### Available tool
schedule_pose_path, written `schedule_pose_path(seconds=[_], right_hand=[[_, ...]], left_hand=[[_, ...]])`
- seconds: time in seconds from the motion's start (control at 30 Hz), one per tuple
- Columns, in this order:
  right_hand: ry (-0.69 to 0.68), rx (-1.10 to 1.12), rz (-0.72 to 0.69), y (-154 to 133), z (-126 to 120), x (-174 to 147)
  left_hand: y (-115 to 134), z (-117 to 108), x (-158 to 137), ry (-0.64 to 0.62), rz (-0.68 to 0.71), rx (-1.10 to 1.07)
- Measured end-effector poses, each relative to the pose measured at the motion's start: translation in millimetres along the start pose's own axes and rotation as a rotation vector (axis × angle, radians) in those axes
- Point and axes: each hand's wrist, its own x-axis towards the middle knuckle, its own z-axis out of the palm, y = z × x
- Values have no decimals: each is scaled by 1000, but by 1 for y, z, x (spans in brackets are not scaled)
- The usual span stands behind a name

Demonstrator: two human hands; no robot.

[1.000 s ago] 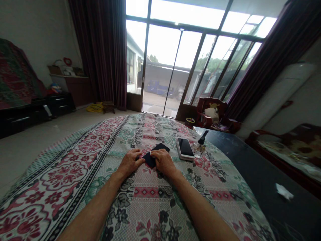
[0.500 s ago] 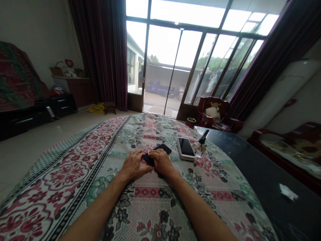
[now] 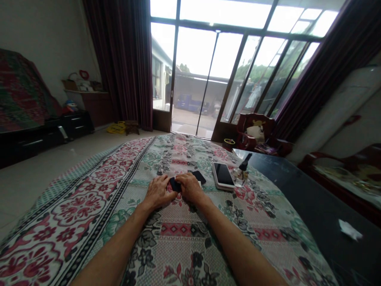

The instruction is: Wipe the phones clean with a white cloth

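Observation:
A small dark flat piece [image 3: 175,185] lies on the flowered tablecloth [image 3: 178,216] between my two hands. My left hand [image 3: 158,191] rests palm down at its left side, fingers stretched out on the cloth and thumb pointing toward the piece. Curled over its right part, the fingers of my right hand [image 3: 189,186] grip or press it; the fingertips are partly hidden. Just beyond the right hand lies a second dark flat piece [image 3: 199,177], with a bit of white showing near it. What the pieces are made of I cannot tell.
Right of my hands lie a white-edged phone-like device [image 3: 223,176] and a clear glass bottle [image 3: 240,177] with a black top. A dark tabletop [image 3: 315,198] adjoins on the right, bearing a crumpled white tissue [image 3: 350,230]. Wooden chairs stand beyond.
My right hand has shifted slightly left over the dark piece, and its fingers cover more of it. The left hand stays nearly in place. The view has tilted a little.

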Motion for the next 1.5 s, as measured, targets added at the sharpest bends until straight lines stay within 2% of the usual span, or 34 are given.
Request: schedule_pose_path(seconds=[0.23, 0.47, 0.83, 1.0, 1.3, 1.5], right_hand=[[-57, -10, -57, -7, 5, 16], [-44, 42, -153, -11, -1, -2], [-28, 113, -202, -8, -12, -27], [11, 116, -155, -4, -13, -33], [22, 98, -133, -18, -3, -27], [81, 40, 12, -5, -14, -34]], left_hand=[[-7, 4, 3, -29, -3, -15], [-9, 4, 4, -51, -48, -24], [-13, 8, 5, -34, 4, -6], [-12, 5, 4, -45, 2, -3], [-5, 2, 5, -14, -33, 14], [-8, -1, 7, 14, 13, -52]])
